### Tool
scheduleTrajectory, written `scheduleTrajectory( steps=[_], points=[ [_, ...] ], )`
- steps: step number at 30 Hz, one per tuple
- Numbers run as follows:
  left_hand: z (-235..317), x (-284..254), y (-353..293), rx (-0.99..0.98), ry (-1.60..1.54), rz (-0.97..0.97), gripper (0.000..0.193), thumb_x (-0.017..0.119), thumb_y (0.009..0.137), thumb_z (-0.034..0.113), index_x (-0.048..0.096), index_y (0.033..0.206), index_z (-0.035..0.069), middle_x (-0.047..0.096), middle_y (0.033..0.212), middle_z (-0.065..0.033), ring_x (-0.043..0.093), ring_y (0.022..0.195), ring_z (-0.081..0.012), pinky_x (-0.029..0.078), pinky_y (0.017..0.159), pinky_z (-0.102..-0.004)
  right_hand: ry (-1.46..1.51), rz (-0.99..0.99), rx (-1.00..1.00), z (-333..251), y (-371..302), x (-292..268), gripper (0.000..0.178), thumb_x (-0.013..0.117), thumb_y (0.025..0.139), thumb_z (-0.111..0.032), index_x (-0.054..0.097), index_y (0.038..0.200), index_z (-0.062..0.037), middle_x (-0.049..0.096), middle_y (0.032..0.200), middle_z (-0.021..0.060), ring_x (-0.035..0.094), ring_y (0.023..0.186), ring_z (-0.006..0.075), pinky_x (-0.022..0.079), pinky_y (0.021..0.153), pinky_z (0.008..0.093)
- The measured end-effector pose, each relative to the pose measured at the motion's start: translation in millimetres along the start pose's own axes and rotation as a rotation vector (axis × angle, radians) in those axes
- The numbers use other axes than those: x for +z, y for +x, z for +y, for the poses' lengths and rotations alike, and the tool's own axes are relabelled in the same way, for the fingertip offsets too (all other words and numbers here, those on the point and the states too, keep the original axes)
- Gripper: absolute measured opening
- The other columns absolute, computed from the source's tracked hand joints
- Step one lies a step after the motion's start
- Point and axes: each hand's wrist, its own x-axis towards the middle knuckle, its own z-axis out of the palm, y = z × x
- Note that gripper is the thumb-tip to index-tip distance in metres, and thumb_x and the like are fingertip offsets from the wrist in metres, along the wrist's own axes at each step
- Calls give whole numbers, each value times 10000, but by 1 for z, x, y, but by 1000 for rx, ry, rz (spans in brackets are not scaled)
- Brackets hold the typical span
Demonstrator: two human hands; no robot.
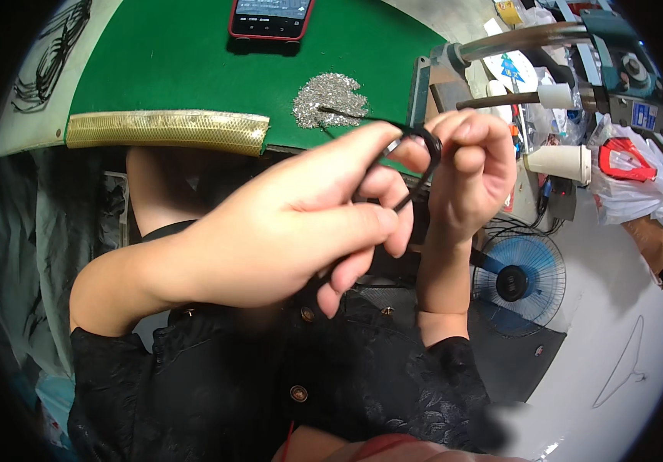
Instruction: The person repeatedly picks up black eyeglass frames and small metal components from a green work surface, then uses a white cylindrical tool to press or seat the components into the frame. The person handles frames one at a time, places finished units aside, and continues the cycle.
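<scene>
My left hand (293, 212) is closed round a thin black cord (424, 182), which bends into a loop between my two hands. One end of the cord sticks out past the left fingers toward a pile of small silver metal pieces (331, 96) on the green mat (170, 58). At the other side of the loop, my right hand (474, 165) has thumb and fingers pinched together by the cord. Whatever sits between those right fingertips is too small and covered to make out.
A gold textured strip (170, 131) edges the table's near side. Behind lies a red-cased phone (270, 21), and at far left a bundle of black cords (50, 61). A metal lever machine (531, 37) stands right, beside a paper cup (562, 163) and a blue fan (520, 281).
</scene>
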Motion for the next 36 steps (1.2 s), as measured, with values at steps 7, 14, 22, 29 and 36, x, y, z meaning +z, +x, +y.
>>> scheduleTrajectory(
  steps=[7,14,22,29,36],
  points=[
    [21,-4,-15,186,107,238,551,484,889,82,290,1375,-89,520,846,-148,472,442,-88,442,343,-199,-962,-24,122,37,-11,-23,28,624,834,4,639,856,-2,610,770,105,585,648,221,455,588,303],
    [25,-3,-17,300,228,405,565,467,862,96,307,1361,-117,502,816,-111,397,415,-60,392,316,-170,-1122,-77,37,74,21,-20,49,668,814,-83,649,817,-37,625,779,106,632,718,275,499,646,364],
    [30,-5,-22,249,169,393,529,446,884,38,300,1376,-92,510,836,-128,441,427,-84,418,316,-193,-1133,-167,101,109,58,-5,137,708,792,-161,641,780,-41,640,792,112,641,750,282,511,699,375],
    [29,-14,-23,188,92,299,533,465,874,25,314,1374,-77,506,852,-137,471,464,-104,458,366,-215,-1153,-147,60,114,52,-1,178,724,782,-165,605,792,-34,610,787,121,625,745,295,494,681,386],
    [26,-14,-23,175,76,216,481,487,917,64,333,1366,-12,529,897,-142,505,503,-107,477,402,-223,-1262,-220,92,110,53,2,178,683,821,-214,621,805,-48,616,812,114,626,784,308,488,681,424]
  ],
)
